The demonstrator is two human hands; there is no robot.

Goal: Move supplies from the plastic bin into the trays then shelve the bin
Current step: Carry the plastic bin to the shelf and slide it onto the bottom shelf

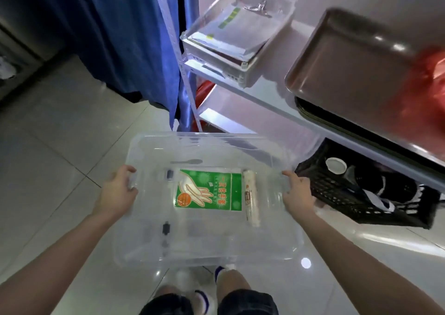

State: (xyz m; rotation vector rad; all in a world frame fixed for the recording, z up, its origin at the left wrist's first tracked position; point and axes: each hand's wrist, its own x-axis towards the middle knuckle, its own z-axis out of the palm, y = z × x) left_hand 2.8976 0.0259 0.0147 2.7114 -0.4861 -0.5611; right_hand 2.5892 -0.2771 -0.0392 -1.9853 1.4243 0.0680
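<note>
I hold a clear plastic bin above the tiled floor, in front of my legs. My left hand grips its left rim and my right hand grips its right rim. Inside the bin lie a green packet of disposable gloves, a white tube-shaped roll beside it, and a few small dark pieces. On the shelf ahead stand a clear tray stacked with papers and a brown metal tray.
A metal shelving unit fills the right side. A black plastic basket with a cup sits on the floor under it, close to my right hand. A blue curtain hangs at the left. Something red blurs at the right edge.
</note>
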